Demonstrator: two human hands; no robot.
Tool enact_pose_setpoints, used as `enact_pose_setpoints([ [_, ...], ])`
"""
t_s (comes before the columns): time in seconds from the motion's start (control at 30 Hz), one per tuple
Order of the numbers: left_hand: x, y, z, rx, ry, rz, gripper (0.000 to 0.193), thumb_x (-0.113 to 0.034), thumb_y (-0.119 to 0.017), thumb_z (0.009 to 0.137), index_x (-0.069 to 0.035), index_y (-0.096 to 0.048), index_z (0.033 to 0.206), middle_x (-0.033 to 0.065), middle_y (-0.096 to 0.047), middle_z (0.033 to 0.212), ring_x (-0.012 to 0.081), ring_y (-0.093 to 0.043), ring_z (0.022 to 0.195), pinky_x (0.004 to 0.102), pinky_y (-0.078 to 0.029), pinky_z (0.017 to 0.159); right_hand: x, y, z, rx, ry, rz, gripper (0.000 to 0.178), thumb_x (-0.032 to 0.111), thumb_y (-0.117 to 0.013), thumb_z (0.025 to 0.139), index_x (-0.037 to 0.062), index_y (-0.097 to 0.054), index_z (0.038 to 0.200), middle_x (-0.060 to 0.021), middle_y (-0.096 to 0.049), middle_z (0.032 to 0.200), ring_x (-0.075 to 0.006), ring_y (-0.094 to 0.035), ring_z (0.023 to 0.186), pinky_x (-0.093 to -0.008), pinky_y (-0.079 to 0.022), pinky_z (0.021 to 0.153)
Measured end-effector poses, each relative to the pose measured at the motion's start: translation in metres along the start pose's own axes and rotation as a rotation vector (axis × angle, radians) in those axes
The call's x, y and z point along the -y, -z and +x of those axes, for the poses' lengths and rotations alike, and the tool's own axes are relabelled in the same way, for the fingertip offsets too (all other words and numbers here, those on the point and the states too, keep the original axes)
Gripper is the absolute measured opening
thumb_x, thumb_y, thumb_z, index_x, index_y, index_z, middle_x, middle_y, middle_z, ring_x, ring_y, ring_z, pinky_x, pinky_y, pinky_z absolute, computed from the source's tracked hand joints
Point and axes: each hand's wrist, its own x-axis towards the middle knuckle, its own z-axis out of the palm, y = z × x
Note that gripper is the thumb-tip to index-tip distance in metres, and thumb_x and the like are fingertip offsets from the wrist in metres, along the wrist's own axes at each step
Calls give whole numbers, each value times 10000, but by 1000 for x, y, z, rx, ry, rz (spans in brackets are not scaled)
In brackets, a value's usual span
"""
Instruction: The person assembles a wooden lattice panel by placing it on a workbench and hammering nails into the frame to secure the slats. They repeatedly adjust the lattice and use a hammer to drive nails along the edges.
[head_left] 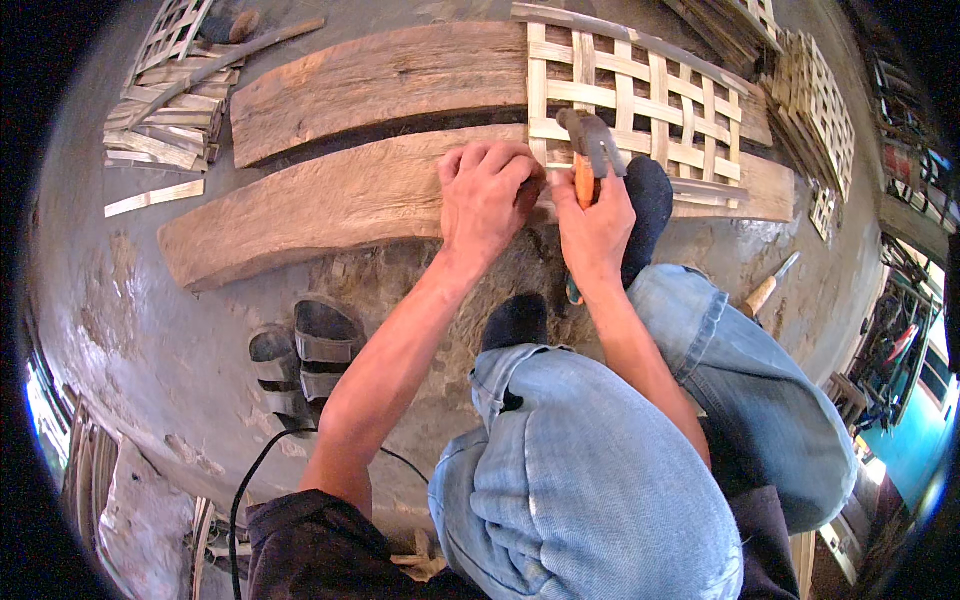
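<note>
From where I stand, the person's right hand [600, 235] is wrapped round the orange grip of a hammer [602, 148], its dark metal head standing up just beyond the fingers, over the near-left part of a woven lattice panel [658, 80]. The panel lies just ahead of that hand and stretches off to its right, bridging two thick planks [330, 210] on the floor [150, 370]. The left hand [485, 195] rests knuckles up above the nearer plank, just outside the panel's near-left corner, its fingers bent downward; I can't tell whether they pinch anything. A foot in a dark sock [648, 215] sits right beside the right hand, at the panel's near edge, and a pair of dark sandals [328, 335] lies left of the legs.
</note>
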Motion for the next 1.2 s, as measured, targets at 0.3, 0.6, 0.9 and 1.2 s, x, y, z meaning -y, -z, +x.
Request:
enact_pose_setpoints([
  [0.3, -1, 3, 0, 5, 56, -92, 164, -171, -789, 734, -136, -732, 884, -1, -693, 1013, 232, -624, 1009, 412, -434, 903, -7, 38, -49, 140, 56, 49, 266, 203, -517, 1017, -30, -598, 1115, -253, -625, 833, -394, -650, 777, -446, -497, 692],
  [0.6, 12, 6, 2, 15, -3, -133, 183, -149, -788, 728, -124, -728, 899, 10, -700, 978, 240, -642, 978, 400, -476, 869, -12, 25, -40, 134, -5, 124, 268, 236, -488, 1037, -9, -589, 999, -111, -564, 689, -235, -552, 598, -374, -450, 586],
  [0.9, -2, 4, 3, 9, 63, -74, 140, -193, -762, 772, -178, -713, 902, -48, -671, 1007, 205, -583, 997, 400, -378, 928, -8, 17, -19, 97, -40, 169, 250, 233, -505, 1033, -1, -571, 975, -64, -530, 643, -130, -506, 539, -328, -410, 507],
  [1.2, -2, 2, 2, 24, 33, -75, 104, -201, -743, 793, -186, -707, 889, -56, -667, 993, 192, -580, 985, 404, -356, 936, -1, 35, -39, 144, -7, 97, 257, 227, -481, 1041, -3, -595, 1027, -114, -544, 675, -216, -537, 600, -371, -444, 583],
])
